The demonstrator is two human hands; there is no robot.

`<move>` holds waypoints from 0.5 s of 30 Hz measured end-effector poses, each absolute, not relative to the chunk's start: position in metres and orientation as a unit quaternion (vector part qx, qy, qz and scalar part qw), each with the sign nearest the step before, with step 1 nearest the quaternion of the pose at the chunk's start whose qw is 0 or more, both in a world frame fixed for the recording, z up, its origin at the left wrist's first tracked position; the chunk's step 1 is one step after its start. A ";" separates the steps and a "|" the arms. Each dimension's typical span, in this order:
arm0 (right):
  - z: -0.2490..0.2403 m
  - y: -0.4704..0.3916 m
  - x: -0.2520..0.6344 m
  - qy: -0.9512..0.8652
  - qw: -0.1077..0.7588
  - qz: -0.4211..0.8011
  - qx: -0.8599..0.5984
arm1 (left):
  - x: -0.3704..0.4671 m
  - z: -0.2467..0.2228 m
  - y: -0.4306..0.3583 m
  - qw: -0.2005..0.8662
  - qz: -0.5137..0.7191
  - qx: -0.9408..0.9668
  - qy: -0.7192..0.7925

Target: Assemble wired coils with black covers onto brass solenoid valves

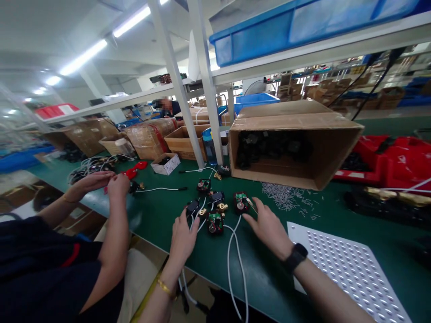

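Five small black units with brass fittings and white cables lay clustered on the green bench, just in front of the tipped cardboard box, probably grouped for easy reach. The left hand rested open against the nearest unit; the right hand, fingers spread, held nothing beside another.
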State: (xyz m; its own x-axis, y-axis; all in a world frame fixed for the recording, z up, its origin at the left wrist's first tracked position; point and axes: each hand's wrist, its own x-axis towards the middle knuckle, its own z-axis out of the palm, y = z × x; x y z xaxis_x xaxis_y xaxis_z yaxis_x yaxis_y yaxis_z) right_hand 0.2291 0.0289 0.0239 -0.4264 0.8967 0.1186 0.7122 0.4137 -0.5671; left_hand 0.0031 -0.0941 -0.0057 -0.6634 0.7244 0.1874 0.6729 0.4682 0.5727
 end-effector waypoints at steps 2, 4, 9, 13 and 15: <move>0.021 0.043 0.220 -0.827 0.170 0.216 -0.490 | 0.002 -0.005 -0.072 0.040 0.336 0.382 0.860; 0.017 0.051 0.210 -0.840 0.164 0.215 -0.471 | 0.005 -0.005 -0.057 0.034 0.353 0.389 0.850; 0.016 0.061 0.207 -0.835 0.174 0.234 -0.467 | -0.004 -0.003 -0.055 0.072 0.373 0.482 0.789; 0.018 0.063 0.227 -0.829 0.158 0.252 -0.473 | -0.044 0.013 -0.034 0.067 0.369 0.476 0.796; 0.019 0.054 0.238 -0.822 0.170 0.261 -0.476 | -0.062 0.025 -0.001 0.058 0.361 0.485 0.794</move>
